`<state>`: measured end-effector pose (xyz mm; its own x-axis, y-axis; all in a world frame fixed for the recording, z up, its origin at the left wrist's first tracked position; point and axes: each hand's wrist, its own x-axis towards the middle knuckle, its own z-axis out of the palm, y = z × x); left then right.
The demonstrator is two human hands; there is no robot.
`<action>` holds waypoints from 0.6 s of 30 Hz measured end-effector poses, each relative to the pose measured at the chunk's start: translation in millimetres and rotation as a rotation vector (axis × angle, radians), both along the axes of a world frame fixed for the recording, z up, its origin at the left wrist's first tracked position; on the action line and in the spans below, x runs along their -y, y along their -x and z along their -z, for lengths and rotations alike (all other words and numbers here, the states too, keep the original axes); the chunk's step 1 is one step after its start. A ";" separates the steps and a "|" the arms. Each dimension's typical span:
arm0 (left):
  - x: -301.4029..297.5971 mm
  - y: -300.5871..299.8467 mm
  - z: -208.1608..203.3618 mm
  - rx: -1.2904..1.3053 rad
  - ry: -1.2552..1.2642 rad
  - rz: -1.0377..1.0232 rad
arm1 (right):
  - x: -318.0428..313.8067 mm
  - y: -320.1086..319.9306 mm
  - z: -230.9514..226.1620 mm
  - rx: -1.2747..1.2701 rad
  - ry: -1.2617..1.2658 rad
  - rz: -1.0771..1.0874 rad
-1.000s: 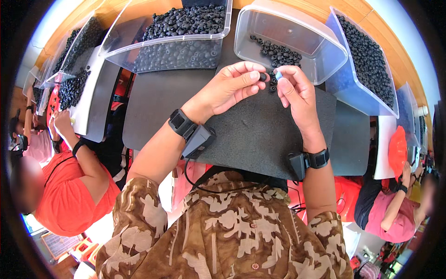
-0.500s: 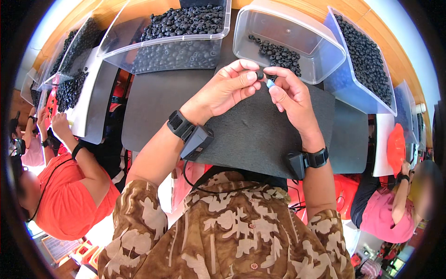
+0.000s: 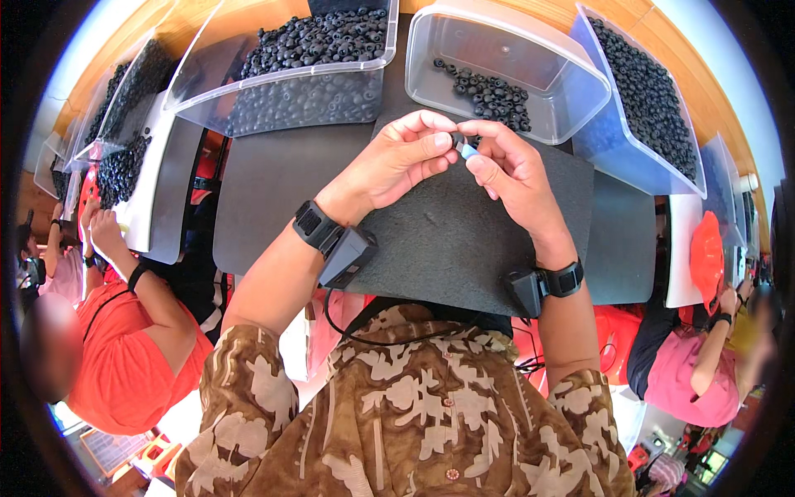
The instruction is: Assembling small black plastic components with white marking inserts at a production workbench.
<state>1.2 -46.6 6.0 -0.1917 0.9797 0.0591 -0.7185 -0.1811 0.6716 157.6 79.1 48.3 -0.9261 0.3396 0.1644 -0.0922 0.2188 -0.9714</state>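
Observation:
Over the dark grey tabletop, my left hand (image 3: 389,166) pinches a small round black part (image 3: 456,138) between thumb and fingertips. My right hand (image 3: 515,172) is closed on a small tool with a light-blue end (image 3: 469,152), held against or right beside the part. Both sets of fingertips nearly meet, so the tool's tip and much of the part are hidden. Just beyond my hands stands a clear plastic bin (image 3: 571,68) with a loose cluster of black round parts (image 3: 499,98), many showing a hole.
A fuller clear bin of black parts (image 3: 319,37) stands at the far left, and a bluish one (image 3: 642,91) at the right. Co-workers in a red shirt (image 3: 137,364) and a pink shirt (image 3: 691,377) sit on either side. A red object (image 3: 706,258) lies on the right.
The view has shifted slightly. My right hand has brought the blue-ended tool closer to the black part, its angle a little different. My left hand keeps its pinch.

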 end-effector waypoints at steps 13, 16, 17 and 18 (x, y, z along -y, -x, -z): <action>1.0 2.2 2.8 -0.045 0.006 0.028 | -2.2 -2.6 -1.3 0.034 0.033 -0.027; 0.8 2.7 3.5 -0.042 0.006 0.029 | 0.2 -1.7 -3.2 0.021 0.024 -0.025; 0.8 2.8 3.9 -0.038 -0.001 0.028 | 0.2 -1.4 -3.2 0.017 0.025 -0.027; 0.7 3.0 3.8 -0.039 -0.001 0.029 | 0.0 -1.2 -3.3 0.012 0.026 -0.028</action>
<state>-1.8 -47.4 2.3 -0.1605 0.9848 0.0664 -0.6969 -0.1607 0.6989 158.9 79.1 51.6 -0.9372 0.3172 0.1450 -0.0867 0.1910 -0.9778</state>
